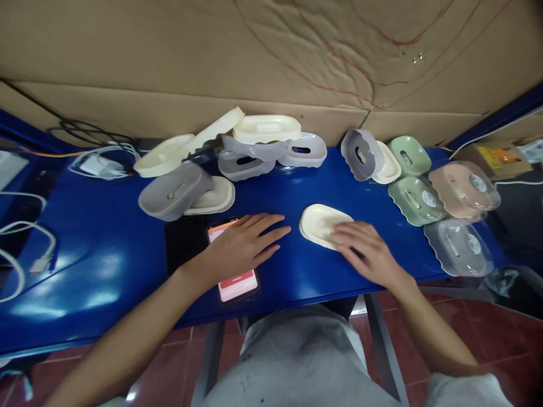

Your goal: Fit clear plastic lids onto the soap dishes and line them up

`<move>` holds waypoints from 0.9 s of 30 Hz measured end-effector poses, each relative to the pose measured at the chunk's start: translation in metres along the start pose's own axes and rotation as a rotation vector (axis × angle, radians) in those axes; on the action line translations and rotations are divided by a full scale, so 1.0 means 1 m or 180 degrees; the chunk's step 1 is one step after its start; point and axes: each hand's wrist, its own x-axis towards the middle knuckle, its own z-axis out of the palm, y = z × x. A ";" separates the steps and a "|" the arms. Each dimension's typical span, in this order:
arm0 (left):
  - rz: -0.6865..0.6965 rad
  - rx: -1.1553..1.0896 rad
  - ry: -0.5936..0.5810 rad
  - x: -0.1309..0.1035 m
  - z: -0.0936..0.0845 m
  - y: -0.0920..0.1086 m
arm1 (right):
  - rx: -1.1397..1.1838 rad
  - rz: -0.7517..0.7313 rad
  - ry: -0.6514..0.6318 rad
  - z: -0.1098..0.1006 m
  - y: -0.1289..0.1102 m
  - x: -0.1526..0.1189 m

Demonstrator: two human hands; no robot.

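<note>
One shallow, cream-coloured oval plastic tray lies on the glossy blue surface in front of me. My right hand's fingers overlap its right end; I cannot tell whether they grip it. My left hand is open, fingers spread, over a black rectangular phone with a lit pink-and-red screen. Grey, wavy-edged oval plastic boxes sit farther back.

Brown cardboard wall with red lines; glossy blue table, white glare; red tiled floor
</note>
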 end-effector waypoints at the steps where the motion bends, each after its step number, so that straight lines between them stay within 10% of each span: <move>1: 0.0008 -0.0022 0.0007 0.000 -0.001 0.001 | -0.0107 0.0100 0.0192 -0.004 0.009 0.013; 5: 0.0075 -0.0068 -0.0058 0.001 0.000 0.003 | -0.0925 0.1103 0.1057 -0.014 0.069 0.063; 11: 0.0074 -0.0082 -0.0294 -0.002 0.006 0.003 | -0.0527 0.2022 0.1322 -0.005 0.130 0.095; 21: -0.0018 0.0041 -0.0273 0.000 -0.008 0.007 | -0.0653 0.0941 0.0868 -0.039 0.050 0.070; 27: 0.0136 -0.0152 -0.0423 0.000 0.005 0.016 | -0.0462 0.0213 0.0505 -0.015 0.030 0.075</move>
